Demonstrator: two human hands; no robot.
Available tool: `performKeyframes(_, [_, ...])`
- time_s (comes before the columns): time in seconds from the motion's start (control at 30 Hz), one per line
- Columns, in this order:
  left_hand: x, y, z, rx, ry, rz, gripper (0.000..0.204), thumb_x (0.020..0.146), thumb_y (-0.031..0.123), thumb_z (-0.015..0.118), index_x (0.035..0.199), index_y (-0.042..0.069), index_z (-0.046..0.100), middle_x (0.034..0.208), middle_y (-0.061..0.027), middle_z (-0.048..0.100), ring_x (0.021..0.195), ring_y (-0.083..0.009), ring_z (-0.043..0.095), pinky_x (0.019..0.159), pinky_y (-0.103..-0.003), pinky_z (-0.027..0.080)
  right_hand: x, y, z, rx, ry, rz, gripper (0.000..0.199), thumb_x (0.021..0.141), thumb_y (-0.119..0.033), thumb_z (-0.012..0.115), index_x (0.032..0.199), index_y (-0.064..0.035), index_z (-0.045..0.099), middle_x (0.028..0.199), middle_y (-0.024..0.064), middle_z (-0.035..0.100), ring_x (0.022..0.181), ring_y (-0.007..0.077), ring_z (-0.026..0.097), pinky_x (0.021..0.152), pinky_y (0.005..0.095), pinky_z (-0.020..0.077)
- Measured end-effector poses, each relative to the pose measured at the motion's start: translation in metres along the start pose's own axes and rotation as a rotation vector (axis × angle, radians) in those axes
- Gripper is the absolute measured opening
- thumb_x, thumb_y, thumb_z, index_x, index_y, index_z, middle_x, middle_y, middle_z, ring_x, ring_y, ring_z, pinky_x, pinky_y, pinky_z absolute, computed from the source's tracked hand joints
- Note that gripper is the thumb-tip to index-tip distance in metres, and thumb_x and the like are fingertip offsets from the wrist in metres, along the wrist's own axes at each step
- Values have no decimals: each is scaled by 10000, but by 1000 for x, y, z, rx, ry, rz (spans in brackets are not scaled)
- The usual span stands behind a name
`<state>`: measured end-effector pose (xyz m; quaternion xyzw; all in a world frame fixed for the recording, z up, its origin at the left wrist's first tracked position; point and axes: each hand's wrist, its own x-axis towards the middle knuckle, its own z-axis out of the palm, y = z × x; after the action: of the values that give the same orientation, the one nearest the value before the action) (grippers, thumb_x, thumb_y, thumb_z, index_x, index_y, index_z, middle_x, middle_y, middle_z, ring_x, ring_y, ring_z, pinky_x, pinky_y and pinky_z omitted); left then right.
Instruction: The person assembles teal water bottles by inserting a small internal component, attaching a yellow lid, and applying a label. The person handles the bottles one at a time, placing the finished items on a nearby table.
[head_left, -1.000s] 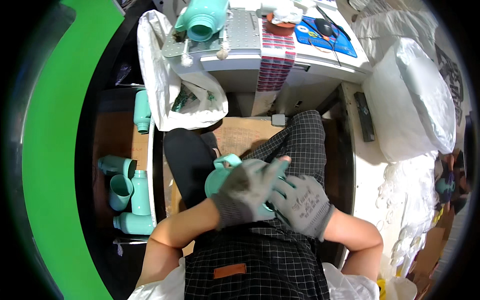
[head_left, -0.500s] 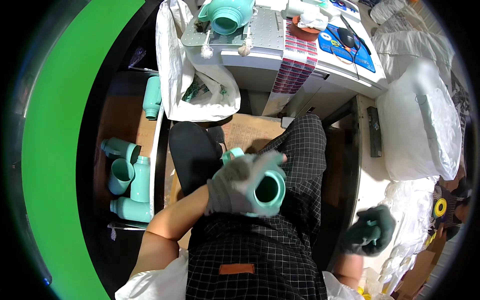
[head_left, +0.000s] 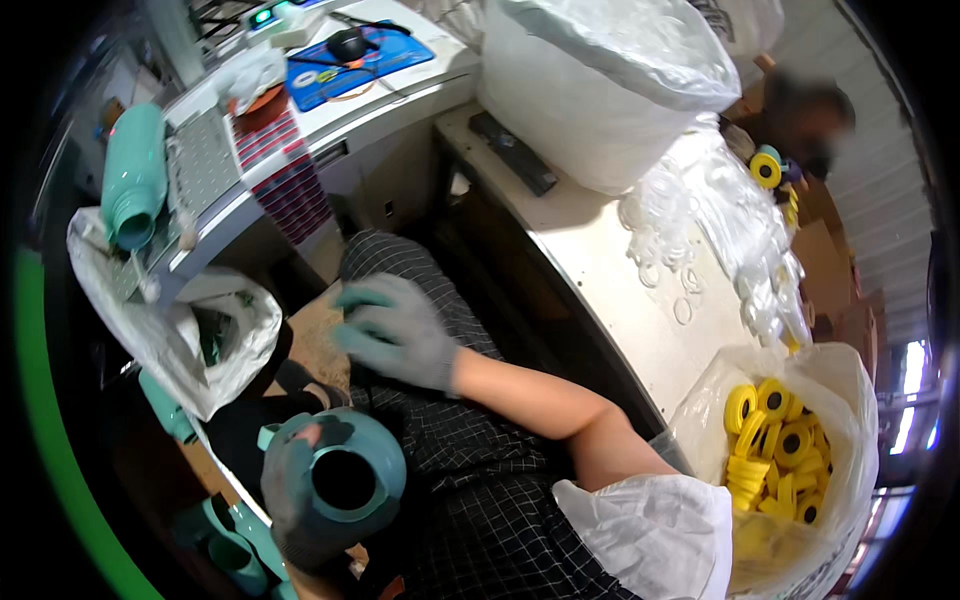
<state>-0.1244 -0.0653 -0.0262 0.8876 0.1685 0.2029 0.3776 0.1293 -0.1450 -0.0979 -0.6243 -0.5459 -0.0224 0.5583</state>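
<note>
A teal plastic jug [head_left: 375,455] sits low over my lap, its round dark mouth facing up toward me and a small handle at its left side. My left hand [head_left: 290,500], in a grey glove, grips it from the left. Further right and above the jug, my right hand [head_left: 398,330] is held over my thigh, apart from it. Its grey glove has teal-coated fingers, which are spread and slightly blurred; nothing shows between them.
Teal bottles [head_left: 232,555] lie in a bin at lower left; another bottle [head_left: 135,175] rests on the perforated plate. A white sack [head_left: 230,370] hangs below. On the right, a bench [head_left: 620,300] bears clear rings and a large white bag [head_left: 600,90]. Yellow rings [head_left: 790,440] fill a plastic bag.
My view has swung to the right. My right hand has come from beside the bench to over my thigh, its fingers now spread. My left hand still holds the jug.
</note>
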Motion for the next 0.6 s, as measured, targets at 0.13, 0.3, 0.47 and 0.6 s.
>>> performKeyframes(0.13, [38,1,14,41,-96,169,841,642,322,985,1290,-53,601,1149,-184,705,1026,-355,713,909,-443,577,-103,16,-122,-399,288,427,157,897,-138,783,1024,-51,750,1099,142,719,1001,287,694,904,396,564])
performKeyframes(0.3, [62,13,50,-36,-218,280,783,666,405,956,1273,31,633,1116,-124,703,992,-322,713,875,-452,583,-128,46,-261,-1345,93,484,293,875,-98,670,1162,-117,724,1275,88,680,1097,321,656,876,459,539])
performKeyframes(0.47, [68,4,53,128,-153,356,732,682,444,928,1256,92,642,1134,-52,707,1090,-270,644,954,-458,528,-159,102,-329,-1561,-161,632,141,882,-149,616,925,-145,750,1252,116,706,1097,340,651,911,451,545])
performKeyframes(0.6, [66,-13,56,52,-119,253,932,681,395,946,1428,66,495,1298,-166,623,1133,-346,625,984,-482,509,-122,71,-290,-1399,-58,642,130,929,-160,679,1042,-109,720,1121,75,732,982,299,686,801,451,566])
